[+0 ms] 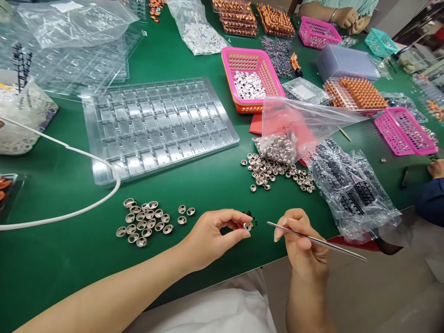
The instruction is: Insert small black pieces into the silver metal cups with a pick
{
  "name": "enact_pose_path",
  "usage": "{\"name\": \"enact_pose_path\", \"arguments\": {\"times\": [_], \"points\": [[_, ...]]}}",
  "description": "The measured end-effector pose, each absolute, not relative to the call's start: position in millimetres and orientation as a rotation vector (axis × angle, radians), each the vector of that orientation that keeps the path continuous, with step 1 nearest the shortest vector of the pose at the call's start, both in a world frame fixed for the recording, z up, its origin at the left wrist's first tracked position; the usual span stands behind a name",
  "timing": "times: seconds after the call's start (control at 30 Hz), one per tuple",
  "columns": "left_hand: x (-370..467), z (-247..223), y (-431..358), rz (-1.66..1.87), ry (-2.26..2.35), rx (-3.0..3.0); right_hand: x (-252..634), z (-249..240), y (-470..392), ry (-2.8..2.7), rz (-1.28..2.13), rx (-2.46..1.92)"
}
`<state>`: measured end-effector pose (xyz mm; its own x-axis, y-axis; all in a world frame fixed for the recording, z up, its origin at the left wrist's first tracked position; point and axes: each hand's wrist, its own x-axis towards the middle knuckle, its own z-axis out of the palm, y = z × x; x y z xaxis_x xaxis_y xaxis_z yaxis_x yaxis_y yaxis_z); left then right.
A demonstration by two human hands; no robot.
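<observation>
Between thumb and forefinger, my left hand [217, 238] pinches a small silver ring-shaped cap [247, 226] just above the green table. My right hand [305, 243] is closed around a thin metal rod-like tool [333, 245], its tip pointing left toward the cap but apart from it. Tiny black pieces [255, 219] lie on the table behind my left fingertips. Left of that hand sits a loose group of silver caps [145, 219], with three more caps [182, 213] set a little apart. A larger scatter of similar caps [267, 173] spreads out beyond my hands.
A clear plastic tray [163, 125] lies at centre left, crossed by a white cable [69, 215]. Pink basket [256, 60], zip bag of caps [280, 148] and bagged black parts [354, 189] stand farther right. Other people's hands [347, 19] and a sleeve [430, 199] show at the right.
</observation>
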<state>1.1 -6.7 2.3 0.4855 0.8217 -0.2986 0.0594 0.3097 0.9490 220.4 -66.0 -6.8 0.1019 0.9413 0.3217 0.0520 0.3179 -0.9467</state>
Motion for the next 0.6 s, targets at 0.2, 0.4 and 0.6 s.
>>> {"name": "enact_pose_path", "arguments": {"times": [0.2, 0.4, 0.6], "points": [[1, -2, -8, 0.607, 0.92, 1.183, 211, 2, -76, -1.419, 0.728, -1.195], [1, -3, -7, 0.63, 0.876, 1.292, 207, 4, -75, -1.593, 0.69, -1.173], [-2, -2, -6, 0.629, 0.862, 1.342, 206, 3, -71, -1.66, 0.663, -1.172]]}}
